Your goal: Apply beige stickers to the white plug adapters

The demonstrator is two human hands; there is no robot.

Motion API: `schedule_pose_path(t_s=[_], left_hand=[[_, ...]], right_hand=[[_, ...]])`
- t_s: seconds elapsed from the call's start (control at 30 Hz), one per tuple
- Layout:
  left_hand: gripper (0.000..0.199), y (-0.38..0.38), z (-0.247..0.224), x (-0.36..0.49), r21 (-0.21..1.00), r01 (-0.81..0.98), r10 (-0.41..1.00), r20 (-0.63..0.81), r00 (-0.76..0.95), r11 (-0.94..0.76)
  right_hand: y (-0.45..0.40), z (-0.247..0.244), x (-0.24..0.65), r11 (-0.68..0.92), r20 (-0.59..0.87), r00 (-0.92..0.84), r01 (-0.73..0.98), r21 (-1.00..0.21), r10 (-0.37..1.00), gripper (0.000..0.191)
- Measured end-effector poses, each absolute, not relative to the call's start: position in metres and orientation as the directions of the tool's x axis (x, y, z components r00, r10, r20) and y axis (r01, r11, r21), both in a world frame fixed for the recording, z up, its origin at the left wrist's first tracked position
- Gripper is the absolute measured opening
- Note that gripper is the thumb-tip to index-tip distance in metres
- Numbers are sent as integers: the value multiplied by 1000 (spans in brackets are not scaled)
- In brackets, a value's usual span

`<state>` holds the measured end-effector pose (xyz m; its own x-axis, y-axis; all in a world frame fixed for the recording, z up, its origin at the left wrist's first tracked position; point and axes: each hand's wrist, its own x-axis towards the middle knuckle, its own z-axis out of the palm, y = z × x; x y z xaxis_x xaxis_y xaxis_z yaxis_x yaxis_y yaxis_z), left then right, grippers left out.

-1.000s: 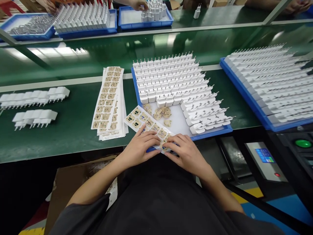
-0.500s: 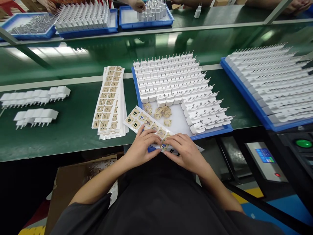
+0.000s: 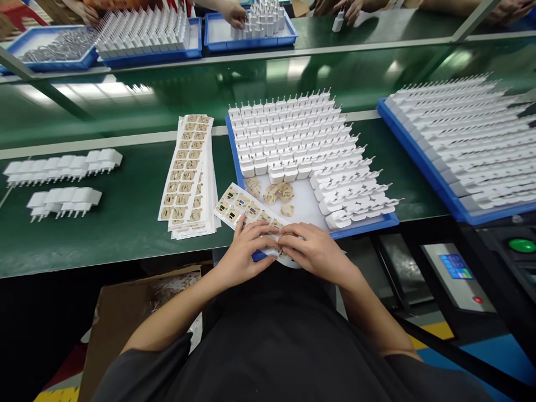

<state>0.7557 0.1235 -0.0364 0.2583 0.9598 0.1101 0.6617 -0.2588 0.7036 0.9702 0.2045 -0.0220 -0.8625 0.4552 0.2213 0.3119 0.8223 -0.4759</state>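
A pale sheet of tan die-cut stickers (image 3: 251,210) lies slantwise over the front left corner of a blue tray. My left hand (image 3: 249,251) grips its near edge, thumb and fingers closed. Close beside it, my right hand (image 3: 316,250) pinches the sheet's right part, fingertips almost meeting the left ones. Exactly what sits between the fingertips is hidden. Behind my hands, the blue tray (image 3: 364,228) holds rows of white plug adapters (image 3: 285,137), pins upward. Several loose tan pieces (image 3: 286,191) rest on its white bottom.
Left of the tray is a stack of sticker sheets (image 3: 184,178); farther left stand two rows of white adapters (image 3: 62,167). Another loaded tray (image 3: 460,215) is at right, above a device with a screen (image 3: 456,267). Beyond the green barrier (image 3: 188,84), co-workers' hands (image 3: 233,12) handle parts.
My right hand has drawn in slightly toward the left, and the sheet's right end no longer sticks out past it. Across the barrier, a co-worker's hand has come to a standing adapter.
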Motion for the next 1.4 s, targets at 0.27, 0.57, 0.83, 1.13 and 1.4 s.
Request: schedule_pose_path(t_s=[0.27, 0.57, 0.83, 1.13, 1.4], left_hand=[[20, 122, -37, 756, 699, 669, 965, 122, 233, -251], [19, 125, -34, 756, 707, 670, 968, 89, 233, -227], [21, 126, -28, 758, 623, 713, 946, 237, 222, -323], [29, 133, -22, 757, 763, 572, 953, 235, 189, -301], [28, 134, -20, 752, 816, 501, 957, 230, 179, -289]], right_hand=[[195, -24, 971, 767, 230, -802, 379, -517, 551, 14], [209, -11, 978, 628, 260, -674, 384, -677, 692, 5], [197, -22, 967, 736, 504, -543, 408, -541, 672, 4], [192, -26, 952, 739, 547, -568, 170, -653, 614, 13], [200, -30, 955, 638, 523, -402, 243, -730, 751, 6]])
